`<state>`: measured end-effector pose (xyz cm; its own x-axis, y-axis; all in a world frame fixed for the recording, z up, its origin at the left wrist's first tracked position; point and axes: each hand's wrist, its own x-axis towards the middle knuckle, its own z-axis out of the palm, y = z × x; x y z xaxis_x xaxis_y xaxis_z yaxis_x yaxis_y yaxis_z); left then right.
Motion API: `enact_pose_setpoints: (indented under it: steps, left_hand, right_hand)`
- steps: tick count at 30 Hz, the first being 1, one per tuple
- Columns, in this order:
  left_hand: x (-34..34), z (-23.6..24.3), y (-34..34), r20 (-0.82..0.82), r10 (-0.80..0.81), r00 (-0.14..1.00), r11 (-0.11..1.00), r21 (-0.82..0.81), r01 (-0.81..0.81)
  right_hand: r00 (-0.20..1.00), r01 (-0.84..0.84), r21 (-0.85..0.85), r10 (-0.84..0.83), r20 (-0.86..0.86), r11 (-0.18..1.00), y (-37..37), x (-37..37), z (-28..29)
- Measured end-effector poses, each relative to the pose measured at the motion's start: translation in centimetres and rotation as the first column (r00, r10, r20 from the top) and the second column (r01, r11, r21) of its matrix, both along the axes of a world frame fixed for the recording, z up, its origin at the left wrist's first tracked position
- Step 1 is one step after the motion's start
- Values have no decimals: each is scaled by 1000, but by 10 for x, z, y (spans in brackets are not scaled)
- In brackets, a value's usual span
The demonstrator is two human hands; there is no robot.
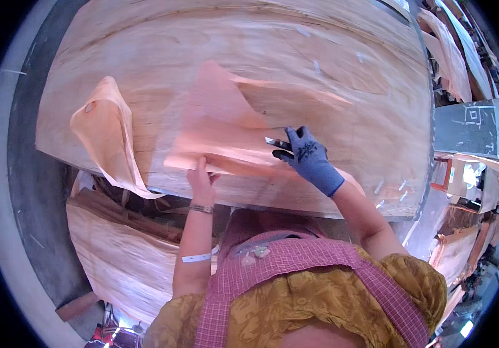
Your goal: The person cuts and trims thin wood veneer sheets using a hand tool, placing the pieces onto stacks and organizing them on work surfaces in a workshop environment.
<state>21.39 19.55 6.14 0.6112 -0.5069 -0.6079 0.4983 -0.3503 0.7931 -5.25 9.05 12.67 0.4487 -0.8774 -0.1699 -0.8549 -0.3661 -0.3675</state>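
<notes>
A thin orange-pink sheet of wood veneer point(220, 110) lies on the big pale wood sheet point(319, 46) in front of me, its near edge curled up. My left hand point(202, 178), bare with a bracelet on the wrist, grips that near edge, thumb on top and fingers beneath. In a blue-grey glove, my right hand point(307, 153) is closed around a utility knife point(275, 142), whose pale blade points left over the veneer. Whether the blade touches the veneer I cannot tell.
Left of the veneer, a loose curled veneer scrap point(107, 127) with a hole hangs over the near edge. Below left stands another stack of wood sheets point(122, 243). Small white tape pieces point(380, 188) dot the big sheet's right side. More veneer sheets point(446, 52) hang at the far right.
</notes>
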Motion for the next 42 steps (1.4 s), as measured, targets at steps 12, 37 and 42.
enact_pose_setpoints:
  steps: [12,37,42]
  left_hand:
    - [96,23,6,-14,102,995,991,-89,-103]
    - [31,82,-141,28,-360,933,891,-286,353]
    - [21,23,-84,-75,-260,963,964,-83,254]
  right_hand:
    - [918,-155,634,-127,376,757,73,-47,-20]
    - [992,-13,-300,-25,-122,954,-123,-197,54]
    - [997,49,-62,-52,-51,997,-87,-170,37]
